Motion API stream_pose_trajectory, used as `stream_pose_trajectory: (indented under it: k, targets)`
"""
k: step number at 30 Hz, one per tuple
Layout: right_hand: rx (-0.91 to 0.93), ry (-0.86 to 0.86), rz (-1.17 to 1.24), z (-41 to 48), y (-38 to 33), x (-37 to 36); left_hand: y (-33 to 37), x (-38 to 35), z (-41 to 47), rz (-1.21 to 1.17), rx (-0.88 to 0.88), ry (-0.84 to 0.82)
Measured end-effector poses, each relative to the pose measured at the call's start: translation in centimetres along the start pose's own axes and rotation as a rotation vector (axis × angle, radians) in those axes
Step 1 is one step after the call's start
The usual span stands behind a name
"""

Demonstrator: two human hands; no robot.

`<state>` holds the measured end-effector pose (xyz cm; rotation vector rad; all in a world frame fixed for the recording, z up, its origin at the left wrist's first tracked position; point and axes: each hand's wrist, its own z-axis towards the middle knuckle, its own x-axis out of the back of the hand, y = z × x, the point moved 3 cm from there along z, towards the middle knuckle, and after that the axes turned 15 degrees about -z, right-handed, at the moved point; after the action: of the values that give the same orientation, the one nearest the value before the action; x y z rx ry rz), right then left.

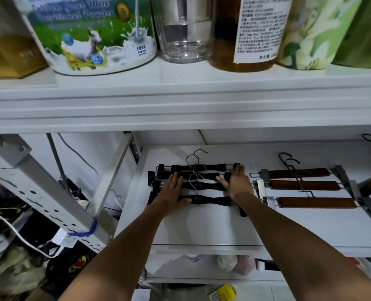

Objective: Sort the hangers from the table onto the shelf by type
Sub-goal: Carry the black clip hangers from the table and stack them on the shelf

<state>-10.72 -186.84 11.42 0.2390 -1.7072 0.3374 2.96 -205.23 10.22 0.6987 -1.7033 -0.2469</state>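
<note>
Head view, centre frame: four black hangers (206,186) lie in a row on the white shelf (202,231). Brown hangers (306,185) are grouped apart, at right.

- L hand (172,193): flat on the black set, fingers straight, slightly spread.
- R hand (238,185): at the set's right ends, fingers extended, gripping nothing.
- Rec.: square the ends, align the hooks, keep the types apart.
- Matl.: black bars matte and contoured, w/ steel hooks and clips. Brown bars are straight wood.

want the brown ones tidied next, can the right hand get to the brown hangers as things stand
Probably yes. The right hand rests on the right end of the black hangers, and the brown hangers lie just to its right on the same shelf, with nothing visible between them.
</note>
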Motion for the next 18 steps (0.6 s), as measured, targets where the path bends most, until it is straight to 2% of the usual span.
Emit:
stream_pose_trajectory:
  k: [12, 18]
  targets:
    - [0.080, -0.050, -0.220, 0.0, 0.1, -0.2, 0.6, 0.2, -0.3, -0.023, 0.015, -0.005]
    - [0.159, 0.064, -0.298, -1.3, -0.2, 0.6, 1.1, 0.8, -0.2, -0.018, 0.029, 0.057]
